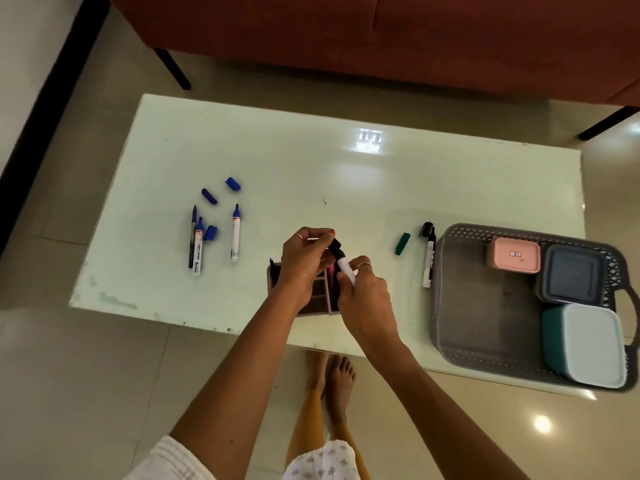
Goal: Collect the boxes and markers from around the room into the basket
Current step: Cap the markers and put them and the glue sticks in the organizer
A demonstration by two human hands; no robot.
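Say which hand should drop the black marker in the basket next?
Right. The right hand grips the black marker by its white barrel and is nearer the basket, on the table's right end. The left hand only pinches the cap end and would have to cross over.

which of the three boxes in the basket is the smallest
The pink box, at the far edge of the grey basket. It is clearly smaller than the dark blue box beside it and the teal box with a white lid nearest the person.
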